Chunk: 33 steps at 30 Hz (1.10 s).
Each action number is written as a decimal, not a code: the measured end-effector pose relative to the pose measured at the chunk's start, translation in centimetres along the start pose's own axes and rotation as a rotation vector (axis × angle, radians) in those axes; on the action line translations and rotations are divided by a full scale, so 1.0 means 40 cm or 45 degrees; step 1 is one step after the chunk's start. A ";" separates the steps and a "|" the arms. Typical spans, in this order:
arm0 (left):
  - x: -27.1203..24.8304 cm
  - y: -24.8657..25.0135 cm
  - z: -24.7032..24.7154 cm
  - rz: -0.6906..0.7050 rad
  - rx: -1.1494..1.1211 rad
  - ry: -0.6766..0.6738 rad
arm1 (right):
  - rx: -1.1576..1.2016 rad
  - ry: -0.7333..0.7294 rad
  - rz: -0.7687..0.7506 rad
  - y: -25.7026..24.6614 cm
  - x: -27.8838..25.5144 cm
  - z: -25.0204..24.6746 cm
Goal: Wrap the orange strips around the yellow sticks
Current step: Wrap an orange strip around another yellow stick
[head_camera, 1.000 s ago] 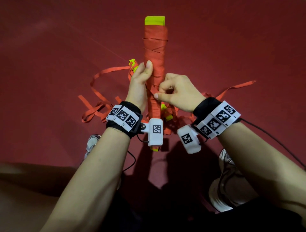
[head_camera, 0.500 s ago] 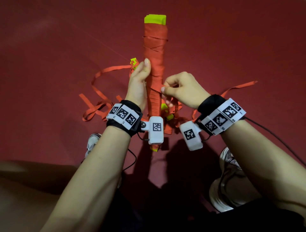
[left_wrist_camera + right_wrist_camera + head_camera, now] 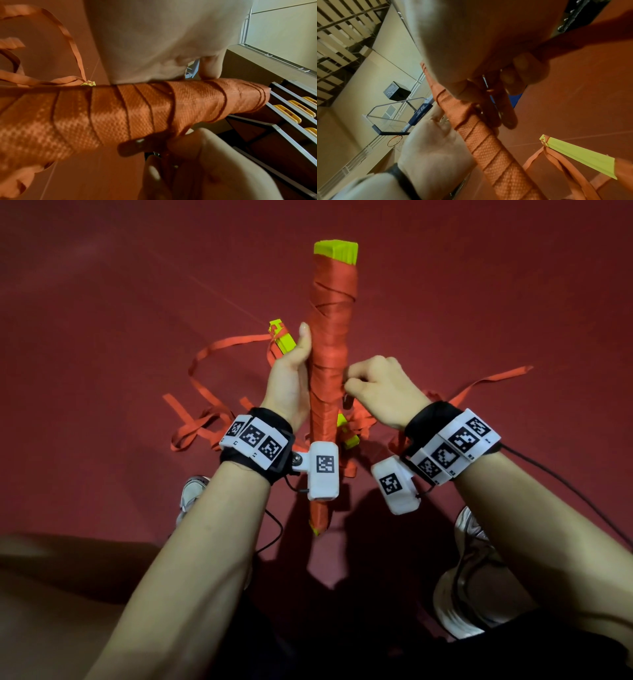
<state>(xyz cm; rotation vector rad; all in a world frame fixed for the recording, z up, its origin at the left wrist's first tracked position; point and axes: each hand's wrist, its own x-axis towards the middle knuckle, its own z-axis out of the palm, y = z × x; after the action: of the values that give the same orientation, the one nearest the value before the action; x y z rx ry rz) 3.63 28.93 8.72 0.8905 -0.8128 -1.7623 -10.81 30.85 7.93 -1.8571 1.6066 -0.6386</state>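
Red floor (image 3: 479,285), wrapped stick (image 3: 330,354), hands

The wrapped stick (image 3: 330,364) stands between the left hand (image 3: 291,381) and right hand (image 3: 383,390). Loose strips (image 3: 202,422) lie on the floor (image 3: 479,285) behind.

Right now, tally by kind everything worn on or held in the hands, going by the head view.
Orange-wrapped yellow stick: 1
Marker wristbands: 2
White wrist cameras: 2
Total: 5

Chinese characters "金陵" in white on the blue basketball hoop arm (image 3: 421,111).
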 end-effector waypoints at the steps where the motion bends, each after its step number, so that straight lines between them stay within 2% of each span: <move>1: -0.002 -0.001 0.005 -0.003 0.000 0.013 | 0.020 -0.005 0.005 -0.001 -0.002 0.000; 5: -0.009 -0.010 0.026 0.008 -0.008 0.031 | 0.169 0.086 0.093 0.000 -0.008 -0.001; 10: -0.010 -0.010 0.035 -0.011 -0.018 0.056 | 0.176 0.098 0.078 -0.009 -0.016 0.011; 16: -0.017 0.005 0.040 -0.106 0.001 -0.189 | 0.515 0.012 0.016 -0.010 -0.030 0.006; 20: -0.011 0.008 0.048 -0.033 0.064 -0.166 | 0.552 0.061 -0.083 -0.015 -0.037 0.015; 24: 0.009 -0.013 0.048 0.126 0.037 0.023 | 0.533 0.105 -0.050 -0.014 -0.029 0.013; 28: 0.011 -0.038 0.025 0.115 0.164 -0.022 | 0.540 0.087 -0.019 -0.008 -0.022 0.020; 33: -0.008 -0.066 0.001 0.105 0.218 -0.138 | 0.612 0.174 0.066 0.026 -0.002 0.020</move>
<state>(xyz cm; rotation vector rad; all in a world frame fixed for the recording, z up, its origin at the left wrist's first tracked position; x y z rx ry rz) 2.47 30.06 6.62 0.8653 -1.0690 -1.6989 -11.00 30.93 6.65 -1.4401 1.4201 -1.0430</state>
